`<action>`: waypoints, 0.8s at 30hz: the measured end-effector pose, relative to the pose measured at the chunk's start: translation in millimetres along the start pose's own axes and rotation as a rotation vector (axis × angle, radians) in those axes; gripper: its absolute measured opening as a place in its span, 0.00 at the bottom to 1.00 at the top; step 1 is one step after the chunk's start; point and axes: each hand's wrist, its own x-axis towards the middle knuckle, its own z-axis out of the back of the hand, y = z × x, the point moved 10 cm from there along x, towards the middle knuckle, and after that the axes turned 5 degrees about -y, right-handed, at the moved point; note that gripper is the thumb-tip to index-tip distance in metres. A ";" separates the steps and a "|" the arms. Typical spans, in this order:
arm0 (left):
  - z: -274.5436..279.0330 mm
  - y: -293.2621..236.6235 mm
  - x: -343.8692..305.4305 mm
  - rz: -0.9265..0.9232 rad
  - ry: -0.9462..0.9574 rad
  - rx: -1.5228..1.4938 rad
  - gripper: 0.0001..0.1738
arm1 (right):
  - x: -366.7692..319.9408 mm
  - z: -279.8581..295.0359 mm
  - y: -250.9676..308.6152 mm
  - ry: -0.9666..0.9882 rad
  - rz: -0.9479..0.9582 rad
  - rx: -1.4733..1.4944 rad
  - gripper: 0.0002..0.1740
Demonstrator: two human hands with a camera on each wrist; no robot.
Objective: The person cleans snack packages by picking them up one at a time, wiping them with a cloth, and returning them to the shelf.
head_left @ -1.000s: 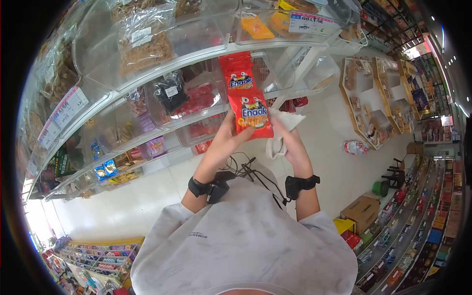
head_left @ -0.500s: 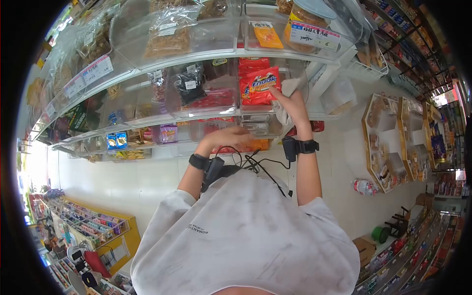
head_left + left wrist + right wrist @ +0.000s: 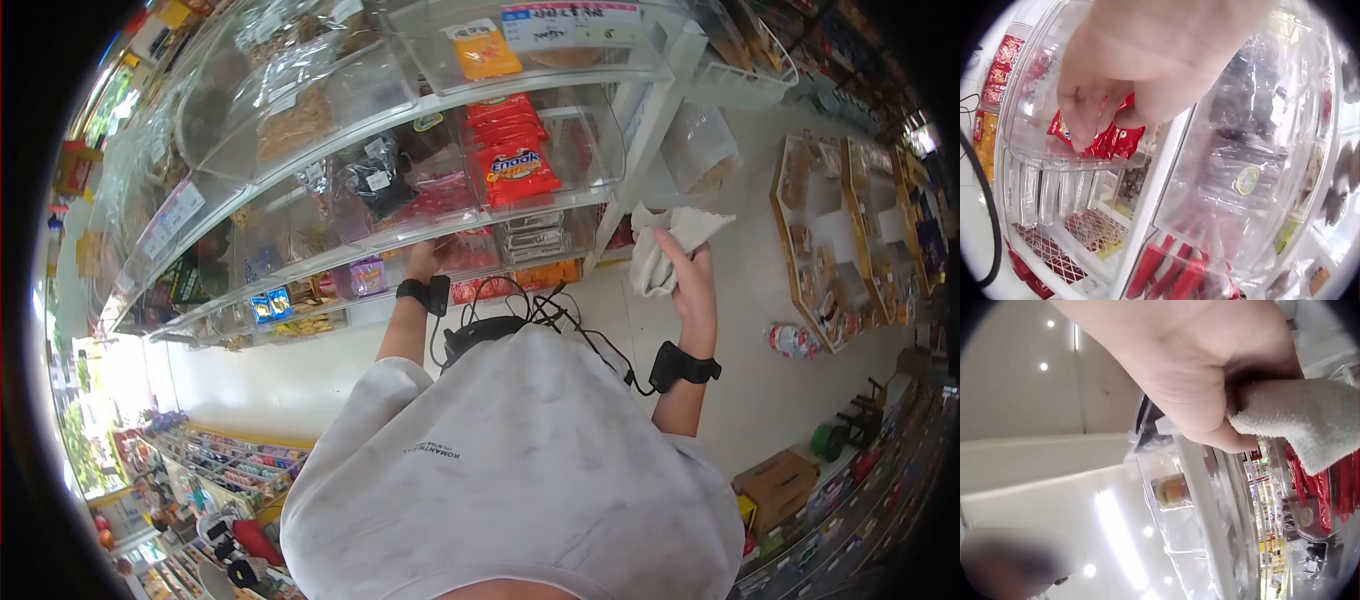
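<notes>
In the head view my left hand (image 3: pixel 425 262) reaches under the shelf edge into a lower compartment, its fingertips hidden there. Up close in the left wrist view, its thumb and fingers pinch a small red snack packet (image 3: pixel 1107 142) with a printed eye, inside a clear bin. Off to the right of the shelf, my right hand (image 3: pixel 695 290) holds a crumpled whitish cloth (image 3: pixel 650 268). The cloth's fabric looks thick and fuzzy in the right wrist view. On the tier above my left hand, red Enaak packets (image 3: pixel 520 175) lie stacked in a clear bin.
Silver-wrapped packs (image 3: pixel 1054 194) stand beside the lower compartment. Dark bagged goods (image 3: pixel 378 178) share the upper tier. A white shelf post (image 3: pixel 640 130) rises between the bins and my right hand. Black cables (image 3: pixel 545 312) hang at my front.
Both hands were on an Enaak packet; it now lies in the upper bin. My left hand let go and moved down-left into the lower compartment. My right hand drew away rightward with the cloth.
</notes>
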 end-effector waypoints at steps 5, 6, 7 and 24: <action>-32.1 -14.5 -8.8 -0.105 0.093 -0.035 0.13 | -35.2 16.0 -15.1 -0.160 -0.005 0.098 0.17; -47.1 -20.2 -20.7 -0.114 0.101 -0.022 0.13 | -41.4 20.3 -19.1 -0.192 -0.013 0.099 0.17; -39.7 4.3 9.7 0.033 0.029 -0.080 0.15 | -48.5 23.4 -23.7 -0.223 -0.021 0.101 0.18; -20.2 50.8 40.5 0.147 0.089 0.012 0.10 | -134.0 -0.4 -86.5 -0.504 -0.175 -0.028 0.20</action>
